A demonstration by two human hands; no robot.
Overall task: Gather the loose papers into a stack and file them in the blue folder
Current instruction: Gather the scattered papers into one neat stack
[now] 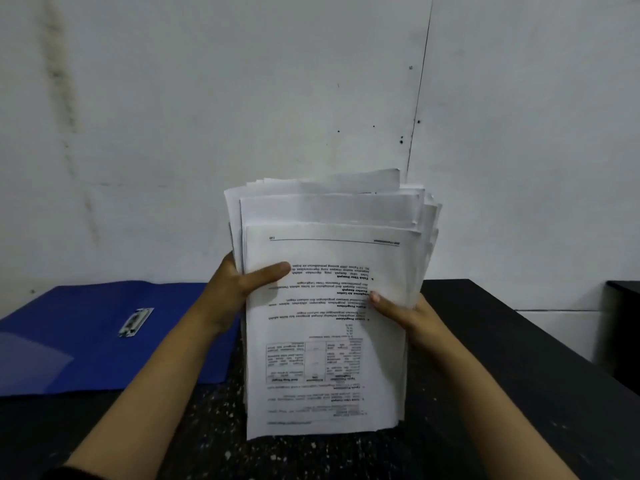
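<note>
Head view: both hands on the paper stack (325,323), which stands upright between them with the printed face toward the camera and the text upside down. Left hand (228,289) grips the stack's left edge, thumb (273,271) laid flat across the front sheet and the other fingers hidden behind the paper. Right hand (412,315) grips the right edge a bit lower, thumb tip (375,298) pressing on the front sheet, rest of the fingers also hidden behind. Above the grip the sheets are not squared: top edges are staggered in several steps and fan out slightly toward the right. Below the grip the front page shows a small printed table, and the bottom edge sits down at the dark speckled table (485,358); can't tell if it touches or hangs just above. Blue folder (86,341) is out to the left of the left hand, lying flat on the table, well apart from the stack; the left forearm passes over its right edge. Metal clip (135,322) sits on the folder's surface, further left of the grip. Behind the stack is a white wall (207,116) with dark stains and a vertical seam line.
</note>
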